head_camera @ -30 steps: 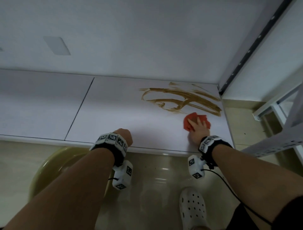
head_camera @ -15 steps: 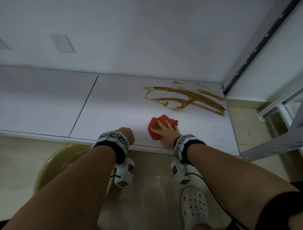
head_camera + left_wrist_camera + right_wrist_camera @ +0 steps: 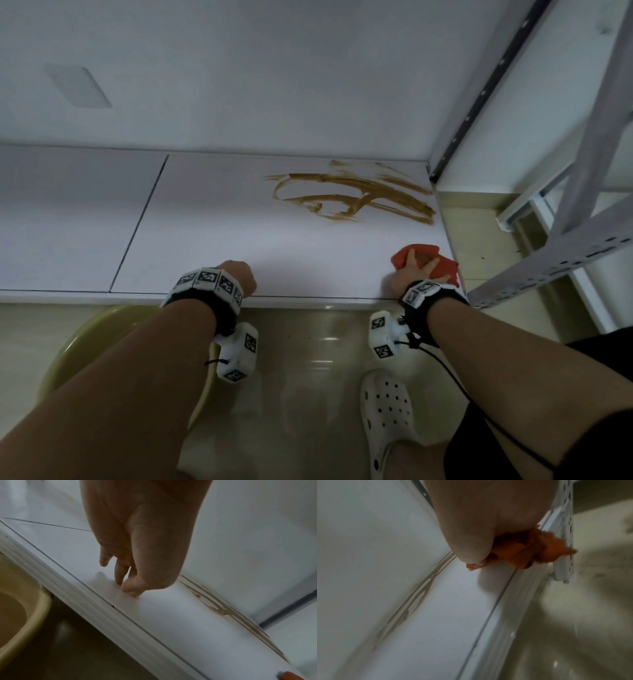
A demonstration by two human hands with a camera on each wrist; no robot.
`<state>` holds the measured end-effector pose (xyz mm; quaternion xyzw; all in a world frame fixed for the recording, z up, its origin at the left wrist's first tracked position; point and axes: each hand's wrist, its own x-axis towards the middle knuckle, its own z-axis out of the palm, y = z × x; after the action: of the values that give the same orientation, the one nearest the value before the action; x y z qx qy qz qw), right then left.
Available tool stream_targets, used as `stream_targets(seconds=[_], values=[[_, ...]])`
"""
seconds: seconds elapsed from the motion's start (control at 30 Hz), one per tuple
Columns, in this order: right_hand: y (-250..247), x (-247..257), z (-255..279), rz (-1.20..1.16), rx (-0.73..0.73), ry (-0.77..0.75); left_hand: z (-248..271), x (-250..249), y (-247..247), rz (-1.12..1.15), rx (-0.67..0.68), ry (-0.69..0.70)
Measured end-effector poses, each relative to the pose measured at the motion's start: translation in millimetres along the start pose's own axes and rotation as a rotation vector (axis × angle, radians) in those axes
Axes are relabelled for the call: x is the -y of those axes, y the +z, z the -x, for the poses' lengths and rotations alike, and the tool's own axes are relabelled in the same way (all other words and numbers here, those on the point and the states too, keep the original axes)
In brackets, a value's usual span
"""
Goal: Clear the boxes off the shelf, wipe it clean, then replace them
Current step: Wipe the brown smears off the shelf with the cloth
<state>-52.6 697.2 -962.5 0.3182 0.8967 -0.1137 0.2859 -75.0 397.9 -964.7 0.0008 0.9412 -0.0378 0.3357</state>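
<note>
The shelf (image 3: 219, 240) in front of you is a white board, bare of boxes in all three views; brown smear marks (image 3: 356, 197) streak its back right area, near the dark slotted upright (image 3: 479, 92). Your right hand (image 3: 409, 274) lies on a crumpled red cloth (image 3: 442, 263) at the front right corner of the shelf, fingers spread over the top of it; the wrist view is blurred and shows the cloth (image 3: 527, 553) bunched under the palm, but whether the fingers curl round it or only lie flat I cannot tell. The cloth sits clear of the smear, nearer the front edge. Your left hand (image 3: 239, 275) rests at the shelf's front edge, holding nothing, fingertips (image 3: 120, 580) loosely bent and touching the board. One container is in view: a yellow-green basin (image 3: 85, 342) on the floor below the shelf, left of your left forearm; the left wrist view shows its inside (image 3: 12, 609) as a plain tan surface, contents not discernible. A white perforated clog (image 3: 387, 418) stands on the glossy floor.
</note>
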Motion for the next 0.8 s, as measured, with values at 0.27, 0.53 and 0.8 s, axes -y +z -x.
stream_targets(seconds=[0.27,0.53,0.8], values=[[34,58,32,0.21,0.067,-0.509,3,-1,-3,-0.002,-0.006,0.018],[25,49,24,0.491,0.043,-0.897,5,6,-4,-0.026,-0.001,0.038],[-1,62,6,0.419,0.081,-0.568,5,7,-7,-0.039,-0.007,0.068]])
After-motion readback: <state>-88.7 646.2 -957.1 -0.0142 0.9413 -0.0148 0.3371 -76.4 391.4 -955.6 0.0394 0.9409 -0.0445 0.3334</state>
